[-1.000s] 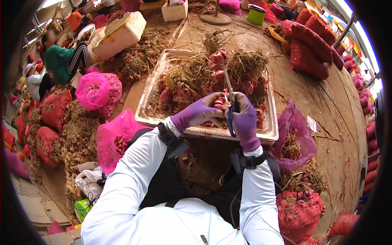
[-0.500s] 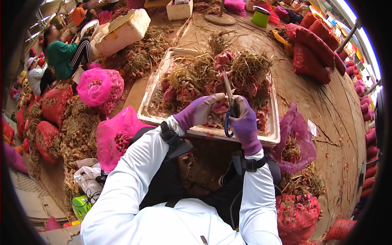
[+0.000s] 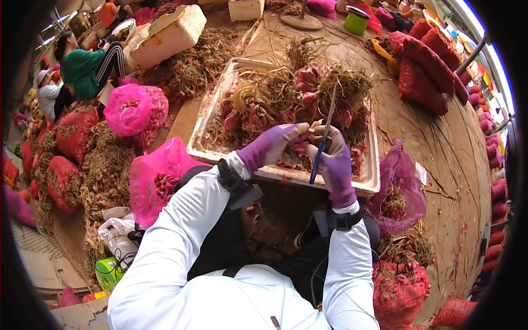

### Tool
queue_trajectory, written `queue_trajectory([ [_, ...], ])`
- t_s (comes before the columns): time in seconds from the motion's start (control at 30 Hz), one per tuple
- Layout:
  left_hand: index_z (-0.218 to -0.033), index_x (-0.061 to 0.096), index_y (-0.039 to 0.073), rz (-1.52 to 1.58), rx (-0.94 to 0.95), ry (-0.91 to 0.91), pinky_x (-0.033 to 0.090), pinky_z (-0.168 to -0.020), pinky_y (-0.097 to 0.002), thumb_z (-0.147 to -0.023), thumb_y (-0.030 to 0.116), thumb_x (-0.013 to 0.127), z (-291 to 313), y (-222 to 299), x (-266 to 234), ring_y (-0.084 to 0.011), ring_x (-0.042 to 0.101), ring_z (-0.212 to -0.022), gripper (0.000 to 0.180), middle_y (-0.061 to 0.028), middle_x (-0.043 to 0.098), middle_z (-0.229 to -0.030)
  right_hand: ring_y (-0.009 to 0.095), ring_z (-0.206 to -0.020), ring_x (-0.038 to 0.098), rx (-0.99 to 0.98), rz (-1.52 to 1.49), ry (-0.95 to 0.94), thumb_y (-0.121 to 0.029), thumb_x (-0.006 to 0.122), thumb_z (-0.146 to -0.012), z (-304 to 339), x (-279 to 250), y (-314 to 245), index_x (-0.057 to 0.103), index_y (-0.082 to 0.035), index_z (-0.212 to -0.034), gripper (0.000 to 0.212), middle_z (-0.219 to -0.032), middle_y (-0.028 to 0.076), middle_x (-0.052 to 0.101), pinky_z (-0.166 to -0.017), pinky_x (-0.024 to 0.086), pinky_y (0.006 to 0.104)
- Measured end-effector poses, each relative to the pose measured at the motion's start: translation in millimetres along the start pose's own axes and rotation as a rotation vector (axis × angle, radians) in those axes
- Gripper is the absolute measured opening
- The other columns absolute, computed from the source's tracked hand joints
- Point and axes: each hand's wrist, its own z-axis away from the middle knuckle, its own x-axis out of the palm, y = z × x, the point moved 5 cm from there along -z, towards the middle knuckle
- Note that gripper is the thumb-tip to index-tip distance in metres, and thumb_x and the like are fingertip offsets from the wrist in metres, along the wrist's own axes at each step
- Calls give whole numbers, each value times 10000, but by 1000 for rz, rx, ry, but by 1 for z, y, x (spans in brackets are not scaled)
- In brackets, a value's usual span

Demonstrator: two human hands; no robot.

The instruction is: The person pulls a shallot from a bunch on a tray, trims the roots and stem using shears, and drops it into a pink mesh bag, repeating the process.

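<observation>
Both my hands wear purple gloves and work over the near part of a white foam box (image 3: pixel 199 140). The box holds bunches of reddish shallots (image 3: pixel 258 113) with dry, straw-coloured stalks. My right hand (image 3: pixel 335 165) is closed round scissors (image 3: pixel 320 157) with blue handles; their blades point up and away, looking closed and nearly edge-on. With its fingertips pinched, my left hand (image 3: pixel 269 147) comes in from the left. A small pale piece (image 3: pixel 315 125), perhaps shallot skin, shows between the fingertips of both hands. Which hand bears it is hard to make out.
Pink mesh bags (image 3: pixel 165 184) with shallots stand to the left, a purple mesh bag (image 3: pixel 397 190) to the right. Red sacks (image 3: pixel 421 82) lie at the far right. A tipped foam box (image 3: pixel 168 38) and a seated person (image 3: pixel 85 69) in green are at the far left.
The scissors have turned in my right hand, so the handle loops now appear edge-on and the blades tilt rightward. The pale piece has come into sight at my fingertips. My left hand moved slightly right.
</observation>
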Motion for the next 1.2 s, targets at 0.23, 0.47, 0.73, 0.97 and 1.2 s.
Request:
queue_trajectory([
  [0.23,-1136,580,121,-118,10,-81,522,-677,-272,-943,445,538,-5,-2,10,-106,601,-763,380,3,596,-973,66,-764,582,71,-115,249,73,617,-807,-3,-15,16,518,-25,-1144,364,-889,19,586,-658,483,188],
  [0.47,-1240,527,93,84,96,-216,506,-846,-291,-793,26,661,-14,-11,-15,-104,546,-1019,471,-13,544,-1140,241,-846,637,-480,721,63,16,688,-715,10,11,-22,573,-48,-1073,381,-957,99,646,-768,503,330],
  [0.73,-1303,486,90,-34,154,-137,500,-875,-339,-778,-3,649,-2,-7,-5,-128,548,-1058,557,-21,527,-1211,195,-714,630,-475,620,155,0,665,-759,8,12,-15,587,-54,-1062,317,-851,73,637,-667,500,300],
  [0.97,-1277,500,114,-139,78,-47,536,-736,-315,-950,389,549,-2,6,12,-106,581,-937,431,-3,567,-1099,136,-787,640,76,-103,309,24,643,-815,-3,-23,15,484,-11,-1175,395,-899,71,611,-666,544,243],
  [1.2,-1353,395,22,-59,194,-170,539,-849,-333,-915,242,621,0,19,23,-143,591,-1028,539,-53,559,-1122,82,-872,612,-164,127,39,27,693,-802,-1,-9,2,508,-24,-1183,426,-1038,55,605,-761,524,215],
])
